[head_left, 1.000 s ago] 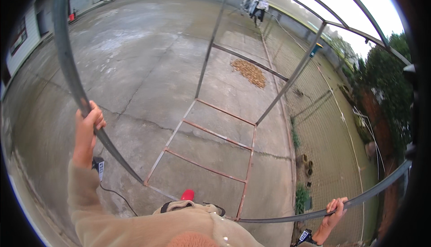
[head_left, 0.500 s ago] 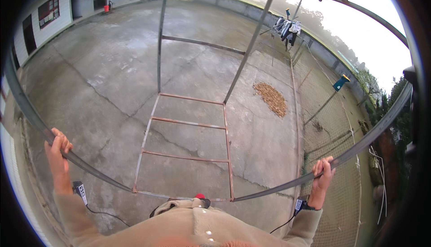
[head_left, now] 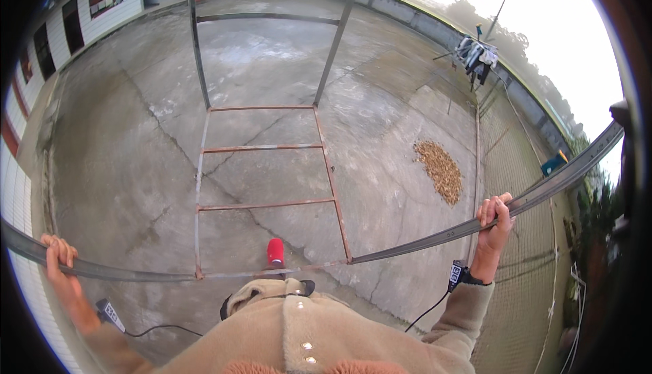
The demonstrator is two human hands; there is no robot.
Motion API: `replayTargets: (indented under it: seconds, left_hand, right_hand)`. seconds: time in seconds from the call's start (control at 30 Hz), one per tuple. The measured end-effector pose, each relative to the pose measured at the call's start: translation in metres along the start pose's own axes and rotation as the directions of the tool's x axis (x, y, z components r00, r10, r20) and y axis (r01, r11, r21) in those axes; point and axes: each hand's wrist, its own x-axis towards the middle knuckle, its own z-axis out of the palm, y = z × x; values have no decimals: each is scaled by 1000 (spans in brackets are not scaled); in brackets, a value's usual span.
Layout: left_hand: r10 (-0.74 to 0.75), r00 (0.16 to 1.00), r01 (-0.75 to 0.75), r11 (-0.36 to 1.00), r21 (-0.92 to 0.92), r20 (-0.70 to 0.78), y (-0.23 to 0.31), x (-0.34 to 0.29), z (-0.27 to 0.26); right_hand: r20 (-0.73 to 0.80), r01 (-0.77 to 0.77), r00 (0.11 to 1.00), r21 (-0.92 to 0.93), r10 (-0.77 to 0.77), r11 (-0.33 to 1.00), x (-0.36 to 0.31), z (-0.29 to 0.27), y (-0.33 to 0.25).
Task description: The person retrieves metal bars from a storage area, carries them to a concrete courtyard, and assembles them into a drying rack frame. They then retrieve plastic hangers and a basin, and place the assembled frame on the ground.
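A metal frame of dark tubes rises around me from a rusty, ladder-like base (head_left: pixel 268 205) on the ground. My left hand (head_left: pixel 60 260) is closed around its left near bar (head_left: pixel 136 273). On the other side, my right hand (head_left: pixel 494 221) wraps its fingers round the right near bar (head_left: pixel 414 243). Both arms are spread wide. A small device with a cable sits by each wrist, the left one (head_left: pixel 110 314) and the right one (head_left: pixel 456 275). My foot in a red shoe (head_left: pixel 274 250) shows inside the base, just past its near crosspiece.
Cracked concrete (head_left: pixel 129 163) spreads around the frame. A pile of brown pieces (head_left: pixel 440 170) lies to the right, beside a netted strip (head_left: pixel 516 272). Laundry (head_left: pixel 477 58) hangs farther back. A white building (head_left: pixel 88 17) stands left, and a low wall (head_left: pixel 401 12) runs behind.
The red shoe has come forward into the base. In the picture, the frame's base and far uprights sit higher and farther left. Both hands keep their grip on the bars.
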Motion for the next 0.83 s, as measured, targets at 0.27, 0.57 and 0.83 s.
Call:
replayTargets:
  seconds: [0.27, 0.57, 0.83]
  left_hand:
    - [-65, 975, 75, 997, 37, -214, -99, 154, 78]
    - [-107, 930, 163, 978, 132, -352, -170, 267, 184]
    - [-30, 930, 99, 980, 171, -367, -233, 344, 300]
  right_hand:
    - [148, -87, 985, -22, 89, 996, 211, 119, 144]
    - [220, -244, 945, -13, 241, 970, 383, 189, 280]
    - [256, -275, 934, 71, 249, 959, 554, 191, 408]
